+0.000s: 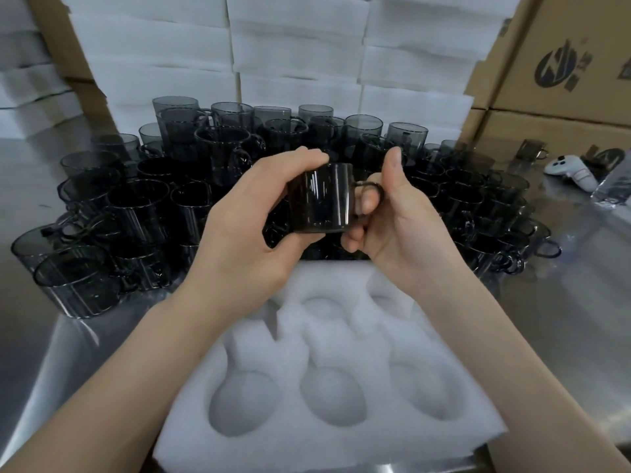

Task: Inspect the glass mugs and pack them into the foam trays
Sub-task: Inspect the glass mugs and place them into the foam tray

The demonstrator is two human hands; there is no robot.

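- Left hand (252,213) grips the smoked-glass mug (319,199) by its body; right hand (392,213) holds its handle.
- Below both hands, the foam tray (327,421) shows hollow pockets.

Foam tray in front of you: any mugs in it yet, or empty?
Empty: every pocket in view of the foam tray is bare white foam; the held mug is outside it.

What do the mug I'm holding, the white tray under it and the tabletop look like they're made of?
The mug: tinted grey glass, glossy; it is see-through with sharp light streaks. The tray: white foam, matte and slightly fuzzy, with soft-edged moulded pockets. The tabletop: probably stainless steel, brushed; it is grey with blurred reflections.
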